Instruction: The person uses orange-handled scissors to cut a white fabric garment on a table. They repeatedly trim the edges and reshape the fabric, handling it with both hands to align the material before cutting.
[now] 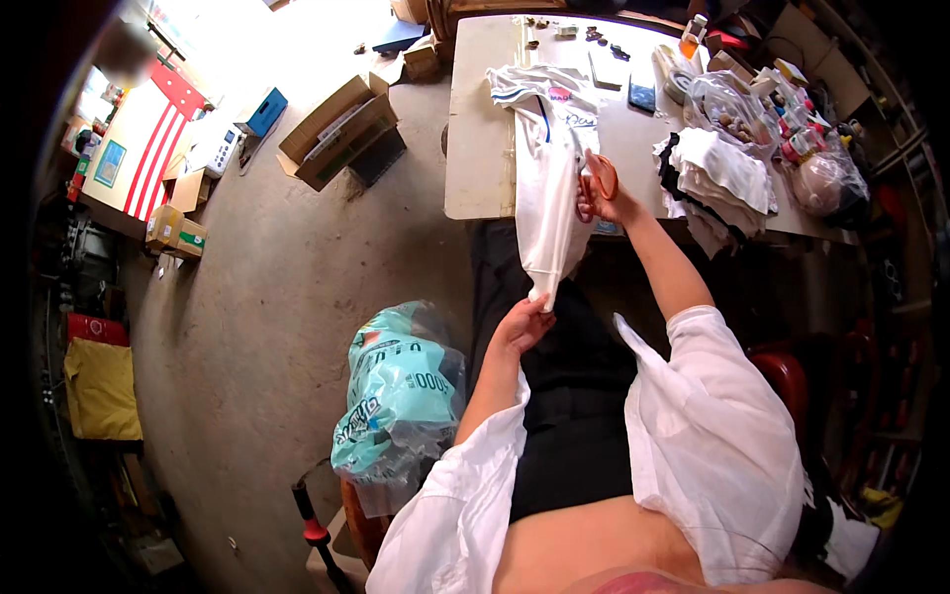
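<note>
A white shirt [546, 208] with blue trim and printed lettering lies across the near edge of the table and hangs down toward my lap. My left hand [525, 322] pinches the lowest corner of the cloth and draws it taut. Higher up, at the table's edge, my right hand [606, 201] is closed on scissors with orange handles [605, 175]. Their blades point away from me over the shirt; whether they are cutting into it cannot be made out.
The pale table [480, 148] also carries folded white cloths [720, 178], a phone [642, 96], clear bags of small goods [734, 114] and bottles. A teal plastic bag [396, 381] stands by my left side. An open cardboard box [332, 134] rests on the floor beyond.
</note>
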`<act>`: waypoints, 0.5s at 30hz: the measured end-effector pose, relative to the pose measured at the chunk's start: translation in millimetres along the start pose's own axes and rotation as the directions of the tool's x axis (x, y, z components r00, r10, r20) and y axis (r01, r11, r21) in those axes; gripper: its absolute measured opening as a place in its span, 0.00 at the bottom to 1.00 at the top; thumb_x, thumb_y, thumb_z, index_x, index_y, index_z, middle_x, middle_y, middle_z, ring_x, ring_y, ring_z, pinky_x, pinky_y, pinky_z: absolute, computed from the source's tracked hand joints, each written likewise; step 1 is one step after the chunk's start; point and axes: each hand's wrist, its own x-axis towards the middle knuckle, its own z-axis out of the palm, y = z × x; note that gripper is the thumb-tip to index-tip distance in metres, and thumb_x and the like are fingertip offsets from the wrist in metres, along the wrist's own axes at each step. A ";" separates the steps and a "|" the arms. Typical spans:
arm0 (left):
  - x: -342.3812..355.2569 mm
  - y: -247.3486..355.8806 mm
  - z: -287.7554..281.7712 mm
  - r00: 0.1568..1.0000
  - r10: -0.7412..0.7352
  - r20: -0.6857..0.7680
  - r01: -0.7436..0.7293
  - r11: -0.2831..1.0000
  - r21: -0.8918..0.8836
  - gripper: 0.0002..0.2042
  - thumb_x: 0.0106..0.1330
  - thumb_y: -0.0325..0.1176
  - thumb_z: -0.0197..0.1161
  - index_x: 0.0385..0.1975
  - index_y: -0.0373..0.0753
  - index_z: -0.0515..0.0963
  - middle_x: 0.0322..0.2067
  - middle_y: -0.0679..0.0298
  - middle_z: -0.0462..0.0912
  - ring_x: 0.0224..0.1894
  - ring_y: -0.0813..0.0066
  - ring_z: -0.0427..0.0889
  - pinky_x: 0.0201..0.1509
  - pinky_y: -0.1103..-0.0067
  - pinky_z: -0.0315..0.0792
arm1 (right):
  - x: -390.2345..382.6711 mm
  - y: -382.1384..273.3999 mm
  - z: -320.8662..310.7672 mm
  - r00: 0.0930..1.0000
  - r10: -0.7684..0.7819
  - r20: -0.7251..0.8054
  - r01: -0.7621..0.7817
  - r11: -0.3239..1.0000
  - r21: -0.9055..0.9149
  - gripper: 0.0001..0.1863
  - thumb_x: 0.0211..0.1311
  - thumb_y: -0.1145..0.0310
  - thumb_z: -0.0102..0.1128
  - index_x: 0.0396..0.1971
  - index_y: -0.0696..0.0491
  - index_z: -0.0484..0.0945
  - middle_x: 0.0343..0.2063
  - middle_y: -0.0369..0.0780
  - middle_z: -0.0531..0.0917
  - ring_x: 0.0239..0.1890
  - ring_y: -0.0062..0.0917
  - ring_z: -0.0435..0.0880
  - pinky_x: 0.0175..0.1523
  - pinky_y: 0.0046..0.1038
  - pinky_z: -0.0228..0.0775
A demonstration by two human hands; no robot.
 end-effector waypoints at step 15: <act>-1.1 -4.9 22.0 0.997 0.008 -0.078 -0.011 0.999 -0.030 0.07 0.63 0.36 0.59 0.28 0.42 0.74 0.21 0.71 0.72 0.24 0.79 0.68 0.37 0.77 0.66 | 32.0 -12.2 -24.9 0.990 0.029 -0.138 -0.024 0.999 0.031 0.31 0.50 0.30 0.50 0.13 0.45 0.61 0.10 0.27 0.62 0.07 0.11 0.58 0.10 0.11 0.50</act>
